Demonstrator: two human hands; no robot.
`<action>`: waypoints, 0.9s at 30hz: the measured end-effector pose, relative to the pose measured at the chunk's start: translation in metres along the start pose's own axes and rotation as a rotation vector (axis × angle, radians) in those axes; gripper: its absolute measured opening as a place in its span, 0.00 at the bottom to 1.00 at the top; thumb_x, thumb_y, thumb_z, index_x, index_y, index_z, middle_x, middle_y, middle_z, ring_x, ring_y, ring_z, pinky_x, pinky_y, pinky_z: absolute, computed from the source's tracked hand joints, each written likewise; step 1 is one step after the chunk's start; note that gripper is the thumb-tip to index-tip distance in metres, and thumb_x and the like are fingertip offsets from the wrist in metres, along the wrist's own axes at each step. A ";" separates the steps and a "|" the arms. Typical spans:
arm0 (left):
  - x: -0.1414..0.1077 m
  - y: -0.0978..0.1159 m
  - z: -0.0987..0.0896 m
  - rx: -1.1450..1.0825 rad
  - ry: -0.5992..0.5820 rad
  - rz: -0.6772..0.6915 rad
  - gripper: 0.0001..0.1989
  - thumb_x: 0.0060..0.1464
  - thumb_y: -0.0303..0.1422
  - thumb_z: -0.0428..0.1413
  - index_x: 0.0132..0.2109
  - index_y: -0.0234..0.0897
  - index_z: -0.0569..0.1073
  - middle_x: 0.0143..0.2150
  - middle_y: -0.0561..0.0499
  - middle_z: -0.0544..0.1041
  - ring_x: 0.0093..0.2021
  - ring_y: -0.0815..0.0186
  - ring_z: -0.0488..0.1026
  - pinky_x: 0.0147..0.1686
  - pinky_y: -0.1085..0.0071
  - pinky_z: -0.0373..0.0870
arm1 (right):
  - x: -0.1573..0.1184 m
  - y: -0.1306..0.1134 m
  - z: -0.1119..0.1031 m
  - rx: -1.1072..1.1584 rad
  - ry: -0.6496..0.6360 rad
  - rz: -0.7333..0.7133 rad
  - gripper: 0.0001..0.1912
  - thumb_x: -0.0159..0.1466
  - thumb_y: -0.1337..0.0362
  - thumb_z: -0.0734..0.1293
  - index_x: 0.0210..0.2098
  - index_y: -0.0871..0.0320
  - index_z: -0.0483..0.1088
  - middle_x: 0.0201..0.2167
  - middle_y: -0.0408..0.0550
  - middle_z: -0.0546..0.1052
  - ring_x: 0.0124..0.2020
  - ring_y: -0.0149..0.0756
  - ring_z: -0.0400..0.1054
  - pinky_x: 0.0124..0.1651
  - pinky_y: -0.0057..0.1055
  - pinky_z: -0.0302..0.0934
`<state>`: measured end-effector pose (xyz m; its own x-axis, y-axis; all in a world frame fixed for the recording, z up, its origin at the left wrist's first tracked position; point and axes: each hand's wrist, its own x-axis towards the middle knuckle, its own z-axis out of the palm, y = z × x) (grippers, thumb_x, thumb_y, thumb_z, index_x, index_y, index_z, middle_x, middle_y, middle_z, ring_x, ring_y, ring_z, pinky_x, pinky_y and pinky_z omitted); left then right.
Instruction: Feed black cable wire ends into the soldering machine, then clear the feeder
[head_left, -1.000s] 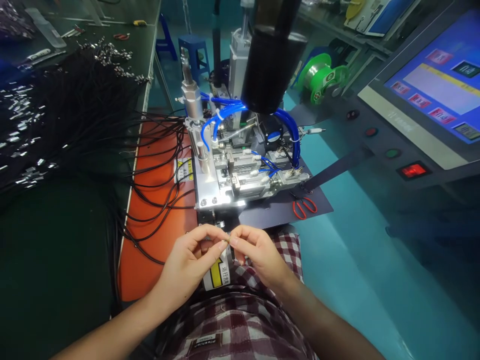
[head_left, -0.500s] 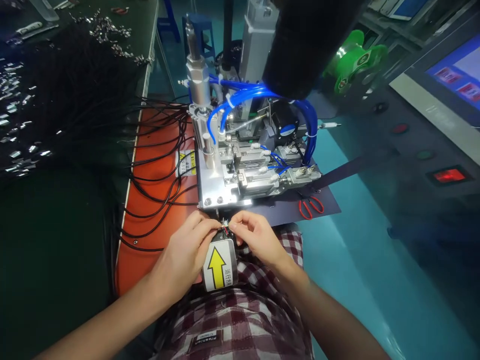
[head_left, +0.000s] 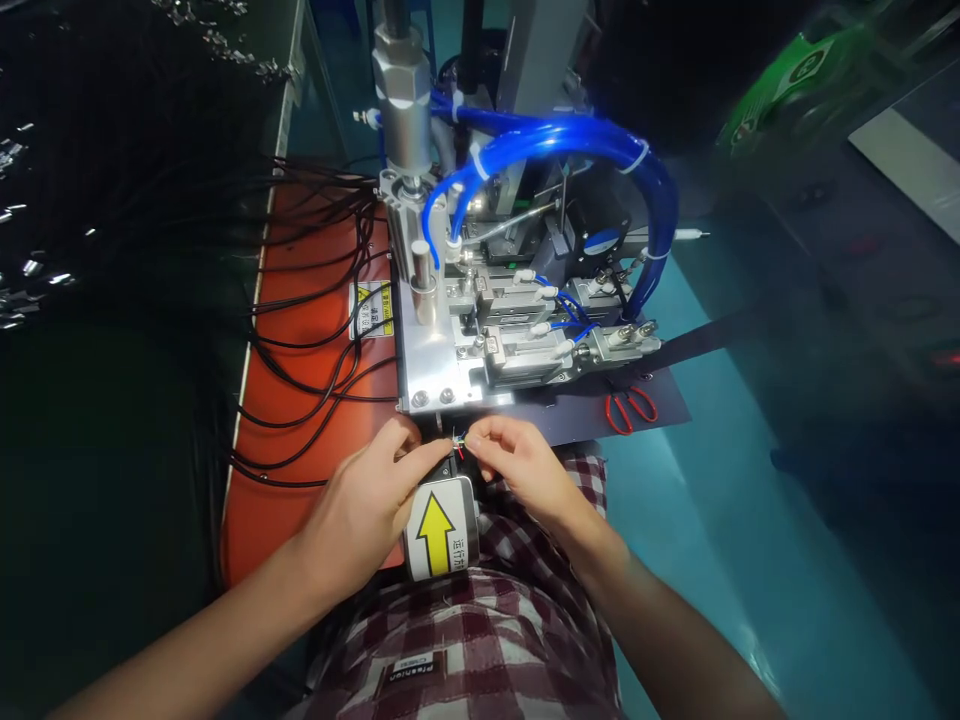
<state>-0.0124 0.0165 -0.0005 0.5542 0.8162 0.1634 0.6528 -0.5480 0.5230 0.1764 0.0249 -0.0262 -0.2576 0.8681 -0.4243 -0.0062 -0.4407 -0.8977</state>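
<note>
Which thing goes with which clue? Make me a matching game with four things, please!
1. arrow
2. thick tubes
3. scissors
4. tiny wires

A. red handles, on a dark sheet
B. between the left hand and right hand
C. blue, looping above the machine
D. yellow, on a white label

Pairs: 1-D, 2-C, 3-A, 4-B

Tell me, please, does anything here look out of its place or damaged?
I see nothing spilled or damaged. Slightly untidy: red-handled scissors lie loose on the dark plate, near its edge, and black cables loop loosely over the orange surface. The wires between left hand and right hand are too small to check.
</note>
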 end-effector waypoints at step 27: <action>-0.001 0.001 -0.001 0.120 -0.032 0.020 0.16 0.59 0.24 0.45 0.52 0.33 0.70 0.39 0.45 0.68 0.35 0.63 0.71 0.31 0.69 0.70 | 0.002 0.000 -0.003 -0.017 -0.041 -0.005 0.11 0.58 0.57 0.66 0.28 0.60 0.66 0.18 0.37 0.63 0.19 0.26 0.54 0.24 0.26 0.48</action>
<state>-0.0130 0.0149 0.0002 0.5822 0.7999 0.1453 0.6977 -0.5833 0.4158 0.1792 0.0272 -0.0277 -0.2965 0.8603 -0.4146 0.0086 -0.4317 -0.9020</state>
